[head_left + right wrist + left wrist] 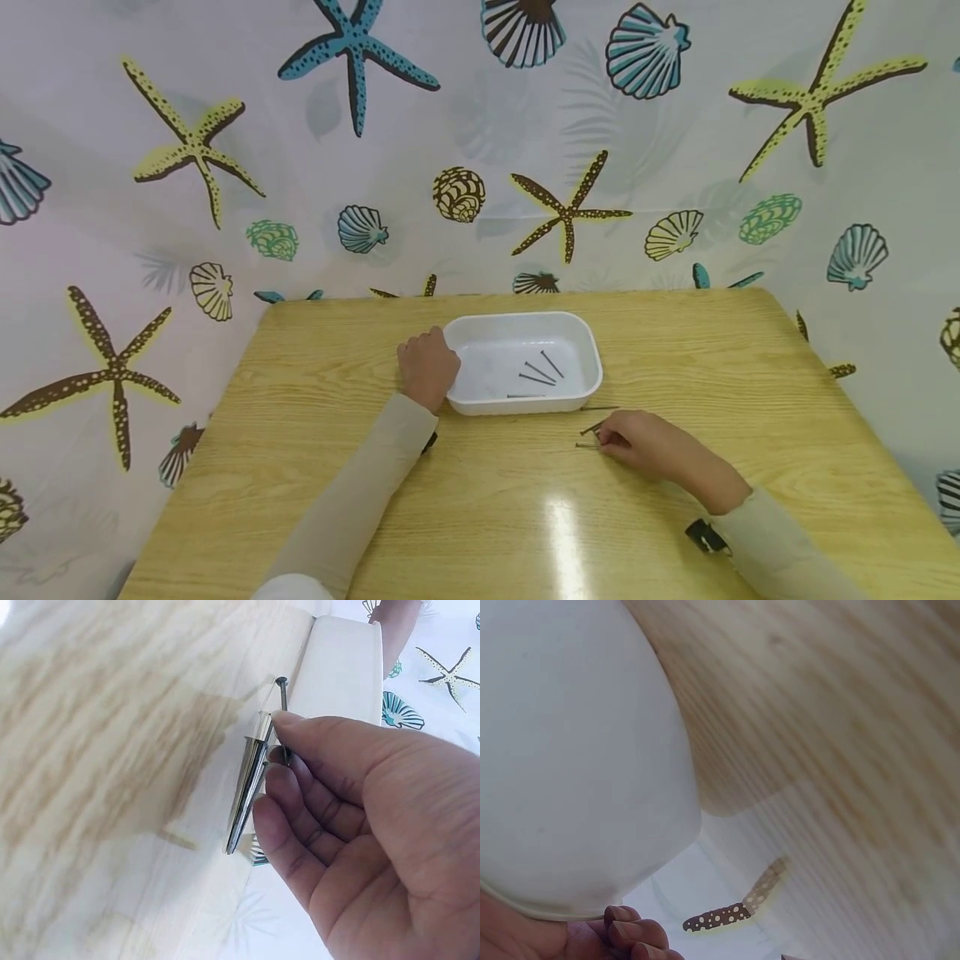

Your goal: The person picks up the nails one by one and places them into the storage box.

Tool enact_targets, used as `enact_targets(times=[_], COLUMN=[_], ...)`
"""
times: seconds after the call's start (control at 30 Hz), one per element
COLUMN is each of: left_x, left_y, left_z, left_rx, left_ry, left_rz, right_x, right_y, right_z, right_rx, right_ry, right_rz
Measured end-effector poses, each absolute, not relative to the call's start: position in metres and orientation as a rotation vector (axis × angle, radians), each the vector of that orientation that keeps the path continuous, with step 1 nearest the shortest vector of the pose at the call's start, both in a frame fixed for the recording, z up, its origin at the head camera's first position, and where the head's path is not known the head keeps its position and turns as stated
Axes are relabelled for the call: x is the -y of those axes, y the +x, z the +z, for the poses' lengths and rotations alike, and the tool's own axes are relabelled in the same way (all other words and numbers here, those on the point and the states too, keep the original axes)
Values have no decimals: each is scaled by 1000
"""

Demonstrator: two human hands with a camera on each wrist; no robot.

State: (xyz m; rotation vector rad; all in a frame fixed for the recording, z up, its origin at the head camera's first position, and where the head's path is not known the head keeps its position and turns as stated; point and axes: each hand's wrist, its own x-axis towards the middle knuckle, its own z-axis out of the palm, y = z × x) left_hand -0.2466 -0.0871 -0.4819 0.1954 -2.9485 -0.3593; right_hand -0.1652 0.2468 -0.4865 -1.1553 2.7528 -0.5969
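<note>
A white plastic tray (522,407) stands on the wooden table, with several nails (537,374) lying inside it. My left hand (429,367) grips the tray's left end, its thumb and curled fingers at the rim, as the left wrist view shows the tray wall (577,750) up close. Just in front of the tray's right corner, my right hand (643,443) is low over the table, pinching a nail (283,694) between thumb and fingertips. More nails (246,795) lie right by those fingertips, and one loose nail (600,408) is beside the tray.
The light wooden table (315,467) reaches back to a cloth (465,100) printed with starfish and shells, which also hangs along both sides. A bright reflection shows on the table's front part. Black straps (707,536) sit at the wrists.
</note>
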Motion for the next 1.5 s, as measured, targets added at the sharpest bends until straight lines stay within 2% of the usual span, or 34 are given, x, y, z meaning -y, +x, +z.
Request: enact_targets(times=[0.47, 0.83, 1.23, 1.5], left_x=[87, 88, 88, 86], left_y=[-246, -247, -246, -245], left_z=[-482, -481, -479, -478], left_rx=[2940, 2952, 2970, 2948], left_ry=[191, 193, 203, 198], left_rz=[-356, -360, -374, -369], right_x=[-242, -229, -231, -226], right_y=[-161, -155, -160, -168], right_z=[-482, -465, -437, -433], right_rx=[-2739, -2612, -2710, -2797], right_ry=[-1174, -1208, -1065, -984], right_rz=[-646, -794, -914, -926])
